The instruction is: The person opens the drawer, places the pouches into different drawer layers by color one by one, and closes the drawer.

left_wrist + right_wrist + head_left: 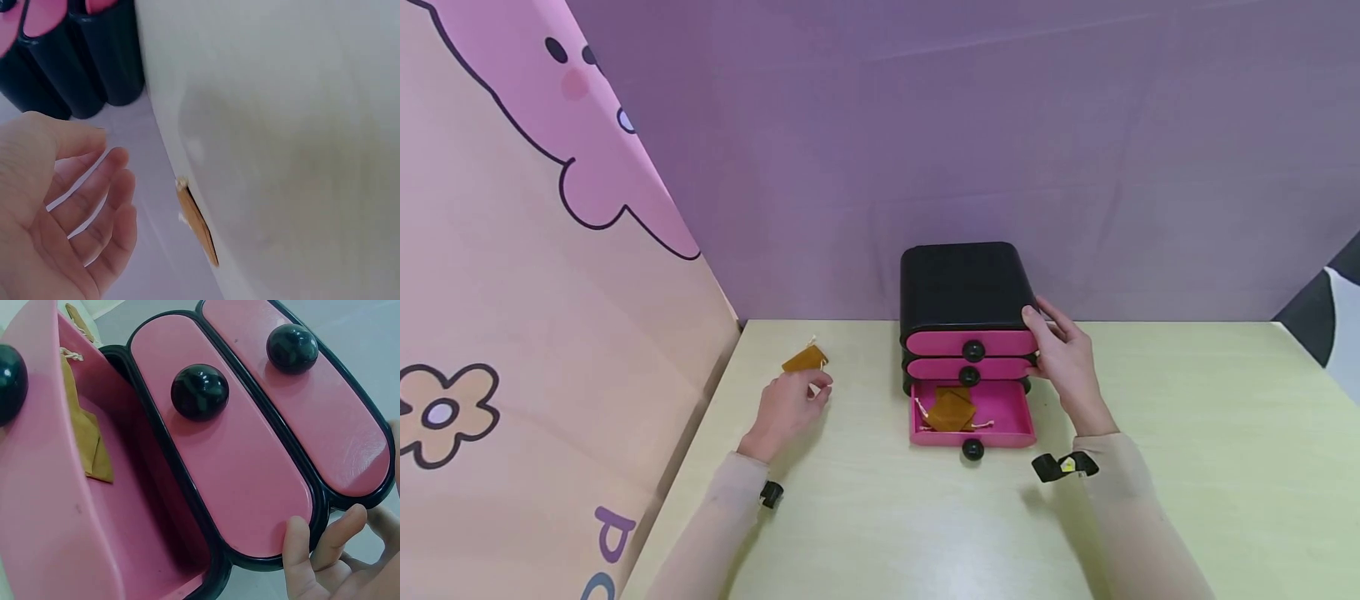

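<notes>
A black mini drawer cabinet [964, 283] with pink drawers stands on the table. Its bottom drawer [1011, 408] is pulled out and holds mustard-brown drawstring pouches [951, 410] with pale cords. My right hand [1066, 367] grips the cabinet's right side, and one fingertip rests on the middle drawer front [250, 481]. Over the table on the left, my left hand [788, 408] has loosely bent fingers with nothing between them. Just beyond its fingers lies another mustard-brown pouch [805, 358], also seen edge-on [199, 225] in the left wrist view, apart from the hand.
The top drawer [936, 342] and the middle one are closed, each with a round black knob. A purple cloth backdrop [1000, 150] hangs behind the pale table [880, 517]. A cartoon-printed panel [550, 333] runs along the table's left edge.
</notes>
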Available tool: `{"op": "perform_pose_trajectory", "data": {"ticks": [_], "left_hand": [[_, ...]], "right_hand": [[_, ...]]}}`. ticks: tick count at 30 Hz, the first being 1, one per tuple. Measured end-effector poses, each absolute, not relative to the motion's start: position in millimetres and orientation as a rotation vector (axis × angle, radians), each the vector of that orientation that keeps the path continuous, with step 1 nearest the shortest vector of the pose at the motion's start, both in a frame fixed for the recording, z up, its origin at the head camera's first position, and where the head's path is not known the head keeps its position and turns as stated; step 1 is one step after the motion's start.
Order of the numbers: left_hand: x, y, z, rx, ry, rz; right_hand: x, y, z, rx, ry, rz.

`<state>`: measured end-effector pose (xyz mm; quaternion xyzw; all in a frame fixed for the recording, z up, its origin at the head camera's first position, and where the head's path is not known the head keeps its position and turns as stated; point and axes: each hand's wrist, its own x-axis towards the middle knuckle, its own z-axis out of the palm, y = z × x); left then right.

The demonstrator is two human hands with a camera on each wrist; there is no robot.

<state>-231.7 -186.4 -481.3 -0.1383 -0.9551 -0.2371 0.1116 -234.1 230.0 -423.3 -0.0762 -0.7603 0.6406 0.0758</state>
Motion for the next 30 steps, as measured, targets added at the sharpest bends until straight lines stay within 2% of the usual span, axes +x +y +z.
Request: {"op": "perform_pose_trajectory", "data": {"ticks": [19,30], "left_hand": [[-252.4,-220.0,-491.9,-0.3,-2.814,-0.716],[-264.5,-223.0,-489.3,-0.301,-2.824,-0.734]], "right_hand": [[-234.9,231.3,-424.5,-0.233,-2.303,1.909],[-234.2,231.1,-423.1,-0.252,-2.298,1.906]]}}
